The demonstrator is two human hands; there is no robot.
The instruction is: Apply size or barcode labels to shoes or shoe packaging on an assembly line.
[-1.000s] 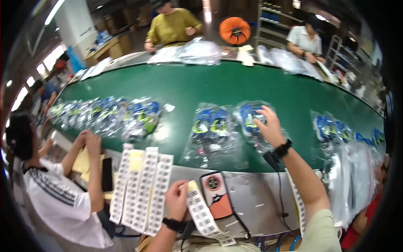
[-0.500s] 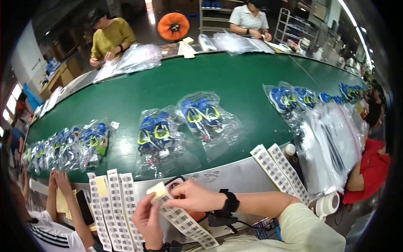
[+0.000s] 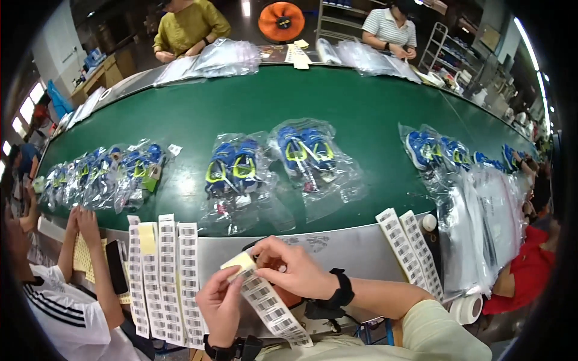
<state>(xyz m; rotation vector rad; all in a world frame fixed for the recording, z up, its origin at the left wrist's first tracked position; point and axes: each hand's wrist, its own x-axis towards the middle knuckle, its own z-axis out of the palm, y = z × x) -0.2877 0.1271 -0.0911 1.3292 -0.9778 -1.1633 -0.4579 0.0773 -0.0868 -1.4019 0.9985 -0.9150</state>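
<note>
Both hands pinched a long white barcode sticker strip [image 3: 268, 301]: left hand [image 3: 221, 304] steadied it, right hand [image 3: 289, 268] peeled a label. Next needed the nearest clear-bagged blue shoes [image 3: 232, 171] on the green conveyor belt [image 3: 337, 102].

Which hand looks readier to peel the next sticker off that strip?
Probably the right hand: its fingers pinch at the top end of the label strip, where a sticker lifts. The left hand grips the strip lower down, steadying it.
</note>
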